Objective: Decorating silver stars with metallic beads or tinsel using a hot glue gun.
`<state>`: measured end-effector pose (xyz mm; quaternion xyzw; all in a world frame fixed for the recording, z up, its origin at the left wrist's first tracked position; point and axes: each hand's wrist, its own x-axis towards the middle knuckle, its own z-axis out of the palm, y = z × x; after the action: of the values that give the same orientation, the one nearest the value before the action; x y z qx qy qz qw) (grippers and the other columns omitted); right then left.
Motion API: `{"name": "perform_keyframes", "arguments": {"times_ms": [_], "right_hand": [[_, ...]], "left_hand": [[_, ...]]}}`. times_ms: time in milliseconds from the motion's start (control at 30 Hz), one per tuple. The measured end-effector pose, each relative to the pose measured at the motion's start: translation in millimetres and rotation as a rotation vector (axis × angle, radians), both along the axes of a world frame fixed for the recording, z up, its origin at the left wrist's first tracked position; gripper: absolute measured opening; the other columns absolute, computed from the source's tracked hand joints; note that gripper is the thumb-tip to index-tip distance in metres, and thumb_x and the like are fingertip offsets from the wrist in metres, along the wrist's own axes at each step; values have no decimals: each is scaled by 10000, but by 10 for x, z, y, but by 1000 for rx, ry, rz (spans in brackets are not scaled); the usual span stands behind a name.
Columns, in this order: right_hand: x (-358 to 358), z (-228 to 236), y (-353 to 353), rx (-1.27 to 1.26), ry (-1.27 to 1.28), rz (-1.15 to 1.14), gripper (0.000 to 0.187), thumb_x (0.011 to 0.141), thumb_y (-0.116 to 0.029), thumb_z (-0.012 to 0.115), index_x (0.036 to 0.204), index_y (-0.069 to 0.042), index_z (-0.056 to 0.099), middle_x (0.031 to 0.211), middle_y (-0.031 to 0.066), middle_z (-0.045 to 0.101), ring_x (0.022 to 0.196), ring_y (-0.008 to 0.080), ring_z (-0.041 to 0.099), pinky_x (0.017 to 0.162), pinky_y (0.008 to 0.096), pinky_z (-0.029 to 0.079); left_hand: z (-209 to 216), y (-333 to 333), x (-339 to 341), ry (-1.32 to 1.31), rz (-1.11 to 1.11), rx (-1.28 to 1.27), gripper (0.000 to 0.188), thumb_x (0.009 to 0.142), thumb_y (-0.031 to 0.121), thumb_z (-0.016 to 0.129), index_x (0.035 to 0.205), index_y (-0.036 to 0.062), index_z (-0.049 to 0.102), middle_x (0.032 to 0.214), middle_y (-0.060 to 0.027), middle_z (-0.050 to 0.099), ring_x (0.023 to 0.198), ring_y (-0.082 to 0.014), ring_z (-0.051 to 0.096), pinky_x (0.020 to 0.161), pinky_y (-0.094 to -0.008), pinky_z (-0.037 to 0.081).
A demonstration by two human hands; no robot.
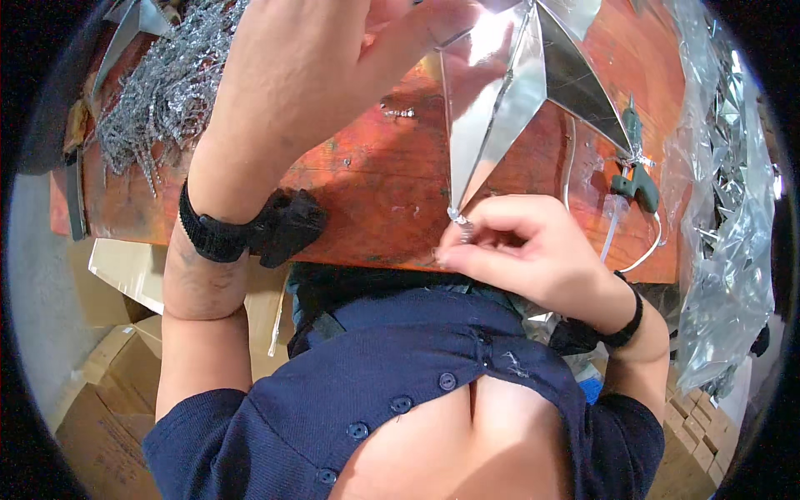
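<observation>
A shiny silver star (500,92) with long folded points is held up over the red wooden table (375,192). My left hand (325,71) is closed on its upper part, with some fingers cut off by the top edge. At the star's lower tip, my right hand (533,250) pinches a thin silver beaded strand (462,222) between thumb and forefinger. The strand sits against the tip, and its end is hidden in the fingers. Right of the star, a dark green glue gun (642,187) lies on the table, near another of the star's points.
A heap of silver beaded strands (167,104) covers the table's left side, with another silver star (133,33) behind it. Clear plastic bags (725,283) holding silver stars hang along the right edge. A white cord (654,242) trails near the glue gun. Cardboard boxes (117,400) stand below left.
</observation>
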<state>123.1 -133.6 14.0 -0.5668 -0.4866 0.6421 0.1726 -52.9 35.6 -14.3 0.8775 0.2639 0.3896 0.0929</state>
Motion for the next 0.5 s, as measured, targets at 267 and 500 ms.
{"name": "perform_keyframes", "arguments": {"times_ms": [267,500], "right_hand": [[253,422,-55,596,-333,120,123,724,-13,728,782,-26,620,869,72,599,792,193,566,686,299,425],[257,591,43,1004,-612,217,187,705,-163,792,790,-63,658,740,32,622,667,217,571,616,310,422]], "left_hand": [[283,-269,-145,21,-560,106,330,807,236,711,1048,40,597,961,-108,604,862,-266,605,746,-387,498],[132,-352,15,-8,-705,15,261,680,266,782,847,91,682,885,-40,590,792,-269,570,723,-397,488]]}}
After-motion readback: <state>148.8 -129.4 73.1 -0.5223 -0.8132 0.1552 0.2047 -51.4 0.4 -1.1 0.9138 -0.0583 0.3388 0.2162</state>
